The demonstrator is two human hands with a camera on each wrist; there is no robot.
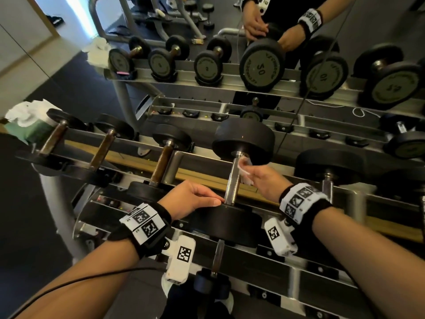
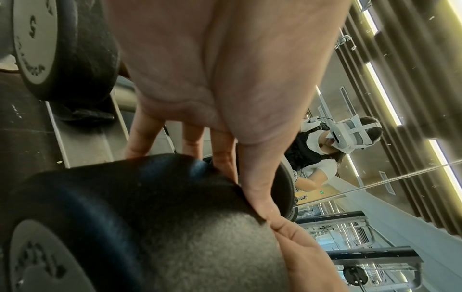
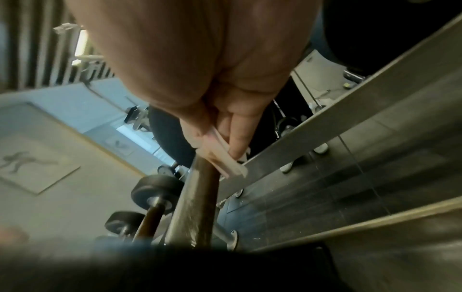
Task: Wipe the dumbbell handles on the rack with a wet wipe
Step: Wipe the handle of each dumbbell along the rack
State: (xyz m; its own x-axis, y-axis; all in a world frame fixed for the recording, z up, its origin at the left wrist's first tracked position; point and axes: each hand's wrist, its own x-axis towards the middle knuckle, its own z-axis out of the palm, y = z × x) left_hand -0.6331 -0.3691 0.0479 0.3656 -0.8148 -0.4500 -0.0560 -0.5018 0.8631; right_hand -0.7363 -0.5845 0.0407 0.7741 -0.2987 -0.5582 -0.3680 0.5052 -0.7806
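Note:
A large black dumbbell lies on the rack's upper tier, and its silver handle [image 1: 232, 183] runs away from me. My right hand [image 1: 257, 177] pinches a folded white wet wipe [image 1: 244, 168] against the handle's far end, just below the far head [image 1: 243, 140]. The right wrist view shows the wipe [image 3: 222, 160] held between thumb and fingers on the handle [image 3: 195, 207]. My left hand [image 1: 202, 199] rests on the near head [image 1: 227, 221] with its fingers straight, the thumb tip beside the handle's base. In the left wrist view the fingers [image 2: 222, 156] lie over that head [image 2: 125, 207].
Three smaller dumbbells with brown handles [image 1: 162, 164] sit to the left on the same tier, and another dumbbell [image 1: 328, 166] sits to the right. A green wipe pack [image 1: 30, 127] stands at the rack's left end. Behind the rack a mirror reflects the rack and me. A lower tier holds a small dumbbell [image 1: 217, 259].

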